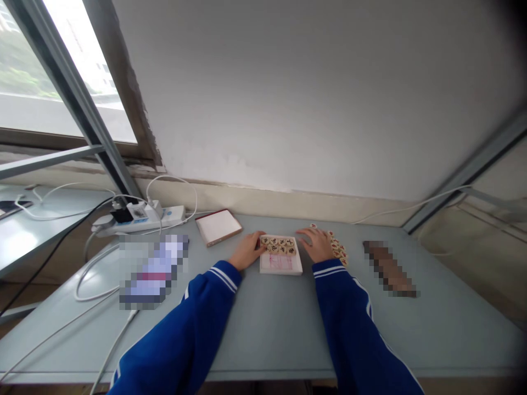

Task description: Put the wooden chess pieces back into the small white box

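A shallow white box (281, 271) sits on the table in front of me. Two rows of round Chinese chess pieces (280, 247) with dark characters fill its far half; pink markings show on the bare floor of the near half. My left hand (249, 248) grips the box at its far left corner, its thumb over the edge by the pieces. To the right of the box, my right hand (318, 244) is open, palm down, fingers apart and pointing toward the box. Loose chess pieces with red characters (338, 250) lie just beyond and right of it, partly hidden by the hand.
A box lid (219, 227) lies at the back left. Further left are a blurred phone-like object (158, 269), a power strip (173, 215) with plugs, and several white cables. A brown blurred object (389, 269) lies on the right. The wall (288, 109) bounds the table's back.
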Tool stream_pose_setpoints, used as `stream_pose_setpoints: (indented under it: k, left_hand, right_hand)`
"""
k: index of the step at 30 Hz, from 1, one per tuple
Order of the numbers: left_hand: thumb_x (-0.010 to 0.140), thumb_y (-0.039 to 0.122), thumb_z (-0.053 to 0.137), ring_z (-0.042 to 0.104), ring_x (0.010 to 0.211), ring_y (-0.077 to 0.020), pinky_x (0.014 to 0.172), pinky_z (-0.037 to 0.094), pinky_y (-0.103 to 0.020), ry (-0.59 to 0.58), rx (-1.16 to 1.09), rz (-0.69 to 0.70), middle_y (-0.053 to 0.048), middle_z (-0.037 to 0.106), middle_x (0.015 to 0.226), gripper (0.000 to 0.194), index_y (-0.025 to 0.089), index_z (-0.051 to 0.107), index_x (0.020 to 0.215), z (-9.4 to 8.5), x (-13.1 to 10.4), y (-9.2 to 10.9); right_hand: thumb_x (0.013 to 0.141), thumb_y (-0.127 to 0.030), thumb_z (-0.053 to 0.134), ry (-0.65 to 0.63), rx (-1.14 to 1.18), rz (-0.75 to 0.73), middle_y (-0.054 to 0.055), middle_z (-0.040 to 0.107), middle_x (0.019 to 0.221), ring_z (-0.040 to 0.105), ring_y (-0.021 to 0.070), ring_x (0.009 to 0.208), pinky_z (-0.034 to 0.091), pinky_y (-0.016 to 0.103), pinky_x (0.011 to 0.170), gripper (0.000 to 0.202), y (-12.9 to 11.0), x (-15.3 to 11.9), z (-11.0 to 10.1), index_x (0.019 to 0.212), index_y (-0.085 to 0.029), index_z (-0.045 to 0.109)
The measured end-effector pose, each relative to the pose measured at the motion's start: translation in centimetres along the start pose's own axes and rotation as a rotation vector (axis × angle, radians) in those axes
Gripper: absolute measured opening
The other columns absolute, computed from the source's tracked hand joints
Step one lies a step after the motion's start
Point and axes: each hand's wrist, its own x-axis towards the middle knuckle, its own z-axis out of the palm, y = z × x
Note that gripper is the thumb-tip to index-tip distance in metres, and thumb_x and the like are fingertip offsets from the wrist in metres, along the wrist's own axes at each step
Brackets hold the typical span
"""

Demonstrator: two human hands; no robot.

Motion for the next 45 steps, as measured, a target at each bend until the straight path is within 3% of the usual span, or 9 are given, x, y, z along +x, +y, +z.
stream_pose_setpoints:
  k: [2,5,8,13,18,24,35,41,45]
  left_hand:
    - [0.081,0.030,0.047,0.051,0.084,-0.0192,0.075,0.040,-0.030,-0.002,-0.003,-0.005,-0.006,0.056,0.089,0.033,0.016,0.048,0.111,0.0,0.0,0.0]
    - [0.081,0.031,0.047,0.051,0.083,-0.0193,0.073,0.040,-0.030,0.001,-0.004,-0.009,-0.006,0.056,0.088,0.034,0.016,0.048,0.111,0.0,0.0,0.0]
    - [0.082,0.031,0.047,0.051,0.082,-0.0193,0.073,0.040,-0.030,0.005,0.005,-0.008,-0.006,0.056,0.086,0.034,0.016,0.047,0.112,0.1,-0.1,-0.1]
    - [0.082,0.032,0.046,0.050,0.087,-0.0197,0.075,0.040,-0.030,0.004,0.008,-0.006,-0.007,0.056,0.092,0.034,0.017,0.047,0.112,0.2,-0.1,-0.2]
    - [0.082,0.034,0.045,0.051,0.084,-0.0193,0.074,0.040,-0.030,-0.012,0.016,-0.030,-0.006,0.056,0.090,0.035,0.017,0.046,0.113,0.1,-0.1,-0.2]
    - [0.087,0.032,0.037,0.050,0.085,-0.0189,0.075,0.039,-0.030,0.007,0.017,-0.014,-0.006,0.056,0.089,0.031,0.017,0.047,0.112,0.3,0.0,-0.3]
    - [0.086,0.032,0.038,0.051,0.084,-0.0188,0.075,0.040,-0.030,0.011,0.033,-0.014,-0.006,0.056,0.088,0.031,0.017,0.047,0.112,0.3,0.0,-0.4]
    - [0.087,0.032,0.037,0.051,0.084,-0.0189,0.074,0.040,-0.031,0.014,0.030,-0.017,-0.006,0.056,0.089,0.031,0.018,0.047,0.112,0.4,0.0,-0.4]
    - [0.086,0.031,0.039,0.051,0.083,-0.0188,0.074,0.040,-0.030,0.010,0.033,-0.011,-0.006,0.057,0.088,0.030,0.017,0.047,0.112,0.2,0.0,-0.3]
  right_hand:
    - [0.081,-0.026,0.047,0.026,-0.097,0.059,0.007,0.054,0.118,0.044,0.0241,0.109,0.022,0.045,0.094,0.031,1.1,-0.3,0.8,0.111,-0.022,0.054]
    - [0.082,-0.027,0.045,-0.046,-0.186,0.097,0.011,0.047,0.126,0.040,0.0254,0.115,0.015,0.053,0.097,0.037,2.3,-0.8,2.4,0.117,-0.018,0.049]
    - [0.083,-0.026,0.042,-0.118,-0.192,0.086,0.011,0.045,0.128,0.039,0.0237,0.117,0.020,0.049,0.098,0.037,2.7,-1.1,3.4,0.119,-0.016,0.048]
    - [0.080,-0.022,0.046,-0.121,-0.212,0.058,0.009,0.046,0.126,0.041,0.0236,0.114,0.025,0.041,0.096,0.039,2.1,-0.8,2.7,0.119,-0.018,0.048]
    - [0.079,-0.026,0.048,-0.036,-0.302,0.113,0.011,0.041,0.131,0.037,0.0261,0.116,0.014,0.051,0.098,0.041,1.8,-0.7,2.4,0.120,-0.018,0.046]
    - [0.082,-0.024,0.043,-0.098,-0.308,0.159,0.013,0.048,0.124,0.041,0.0251,0.113,0.006,0.051,0.100,0.037,2.3,-0.8,3.0,0.117,-0.014,0.047]
    - [0.078,-0.026,0.049,-0.036,-0.318,0.141,0.007,0.058,0.106,0.046,0.0249,0.099,0.013,0.050,0.096,0.030,1.5,-0.6,1.4,0.108,-0.023,0.054]
    - [0.078,-0.026,0.048,-0.025,-0.314,0.175,0.010,0.053,0.116,0.043,0.0260,0.105,0.011,0.052,0.096,0.039,1.7,-0.6,1.9,0.116,-0.020,0.048]
    - [0.079,-0.025,0.047,-0.049,-0.280,0.147,0.007,0.059,0.106,0.044,0.0258,0.104,0.008,0.052,0.095,0.026,2.0,-0.7,2.3,0.104,-0.023,0.056]
